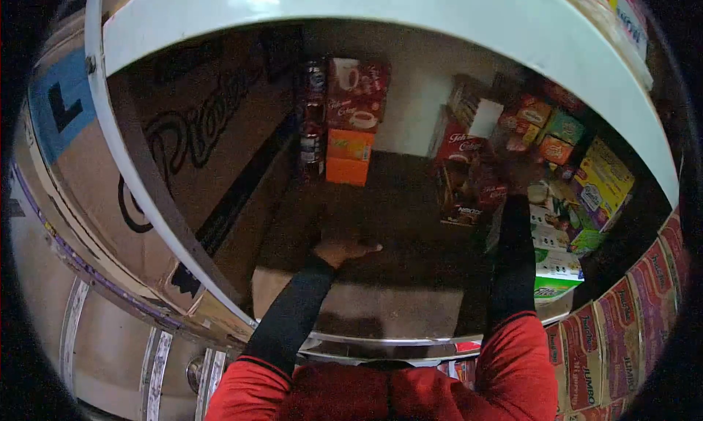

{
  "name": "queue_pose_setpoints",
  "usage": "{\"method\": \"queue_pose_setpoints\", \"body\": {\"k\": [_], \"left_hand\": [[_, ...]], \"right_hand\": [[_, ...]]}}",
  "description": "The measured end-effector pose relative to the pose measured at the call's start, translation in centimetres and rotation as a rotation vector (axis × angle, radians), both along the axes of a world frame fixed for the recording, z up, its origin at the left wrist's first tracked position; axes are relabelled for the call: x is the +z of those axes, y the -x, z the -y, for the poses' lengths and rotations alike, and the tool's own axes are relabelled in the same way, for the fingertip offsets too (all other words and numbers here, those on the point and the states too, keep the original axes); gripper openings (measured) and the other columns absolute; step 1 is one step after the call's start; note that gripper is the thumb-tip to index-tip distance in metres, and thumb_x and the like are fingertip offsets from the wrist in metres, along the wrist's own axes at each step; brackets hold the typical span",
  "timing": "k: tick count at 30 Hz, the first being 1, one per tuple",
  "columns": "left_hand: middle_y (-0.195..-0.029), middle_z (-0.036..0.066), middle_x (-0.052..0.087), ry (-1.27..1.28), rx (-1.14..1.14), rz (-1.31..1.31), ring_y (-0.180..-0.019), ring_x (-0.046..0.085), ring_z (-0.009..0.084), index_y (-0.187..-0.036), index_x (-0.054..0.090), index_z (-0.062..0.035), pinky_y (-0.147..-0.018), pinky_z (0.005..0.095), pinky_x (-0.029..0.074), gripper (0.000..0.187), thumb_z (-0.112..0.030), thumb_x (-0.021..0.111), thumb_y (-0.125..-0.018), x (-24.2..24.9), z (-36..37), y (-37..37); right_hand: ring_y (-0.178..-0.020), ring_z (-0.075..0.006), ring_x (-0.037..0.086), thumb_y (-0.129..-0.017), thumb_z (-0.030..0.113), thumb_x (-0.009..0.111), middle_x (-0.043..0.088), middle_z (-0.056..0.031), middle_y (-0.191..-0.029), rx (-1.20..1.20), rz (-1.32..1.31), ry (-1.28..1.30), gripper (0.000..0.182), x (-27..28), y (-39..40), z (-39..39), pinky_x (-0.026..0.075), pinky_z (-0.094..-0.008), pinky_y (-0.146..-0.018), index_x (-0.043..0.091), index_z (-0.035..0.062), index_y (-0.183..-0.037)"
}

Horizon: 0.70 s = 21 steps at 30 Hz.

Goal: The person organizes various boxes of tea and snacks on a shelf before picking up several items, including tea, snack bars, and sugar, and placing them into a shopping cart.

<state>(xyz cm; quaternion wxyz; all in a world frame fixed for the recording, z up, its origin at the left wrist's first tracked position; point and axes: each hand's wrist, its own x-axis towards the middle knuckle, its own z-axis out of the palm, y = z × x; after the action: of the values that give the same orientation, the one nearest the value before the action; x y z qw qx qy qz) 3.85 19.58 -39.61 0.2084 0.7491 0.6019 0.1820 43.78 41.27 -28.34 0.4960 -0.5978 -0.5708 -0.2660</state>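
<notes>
Low over the brown shelf board (392,304), my left hand (343,250) is open, its fingers stretched to the right and nothing in it. My right hand (523,168) reaches deep into the right side of the shelf among small cartons. Its fingers are dark and blurred, so their grip cannot be made out. Beside it are a red tea box (458,144) marked "Teh Celup" and a dark brown box (460,210) below that. At the back stand red tea boxes (356,91) stacked on an orange box (348,157), with dark jars (312,146) to their left.
A large cardboard carton (205,135) lines the left side. The white shelf edge (381,3) curves overhead. Green and white boxes (558,271) and a yellow box (604,179) crowd the right, near stacked noodle packs (622,326) outside.
</notes>
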Motion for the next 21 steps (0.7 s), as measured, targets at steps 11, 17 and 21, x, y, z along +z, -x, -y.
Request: {"method": "queue_pose_setpoints", "body": {"k": [11, 17, 21], "left_hand": [[-0.111, 0.016, 0.051, -0.863, 0.344, 0.406, -0.099, 0.051, 0.0273, -0.124, 0.051, -0.0027, -0.09, 0.0377, 0.041, 0.054, -0.049, 0.041, -0.096, -7.5, -8.0, 7.5], [-0.127, 0.012, 0.045, -0.269, 0.431, 0.74, -0.112, 0.048, 0.0218, -0.132, 0.042, -0.0051, -0.094, 0.0377, 0.04, 0.049, -0.04, 0.042, -0.098, -5.3, -7.7, 8.2], [-0.132, 0.01, 0.044, -0.349, 0.158, 0.858, -0.116, 0.047, 0.02, -0.134, 0.039, -0.0053, -0.097, 0.0376, 0.039, 0.053, -0.043, 0.043, -0.097, -3.8, -5.6, 5.8]], "right_hand": [[-0.11, -0.0361, 0.046, -0.065, 0.055, 0.076, 0.044, -0.0203, -0.118, 0.634, -0.151, -0.034, 0.092, -5.6, 28.2, 14.3, 0.043, -0.0471, -0.092, 0.037, -0.0006, -0.127], [-0.116, -0.0364, 0.038, -0.076, 0.028, 0.075, 0.031, -0.0217, -0.123, 1.282, -0.688, 0.4, 0.06, -13.7, 30.3, 11.6, 0.04, -0.0404, -0.093, 0.044, 0.004, -0.121], [-0.114, -0.0346, 0.045, -0.085, 0.018, 0.061, 0.041, -0.021, -0.122, 0.799, 0.246, 0.56, 0.034, -17.4, 28.6, 9.0, 0.043, -0.0431, -0.091, 0.054, 0.0039, -0.115]]}}
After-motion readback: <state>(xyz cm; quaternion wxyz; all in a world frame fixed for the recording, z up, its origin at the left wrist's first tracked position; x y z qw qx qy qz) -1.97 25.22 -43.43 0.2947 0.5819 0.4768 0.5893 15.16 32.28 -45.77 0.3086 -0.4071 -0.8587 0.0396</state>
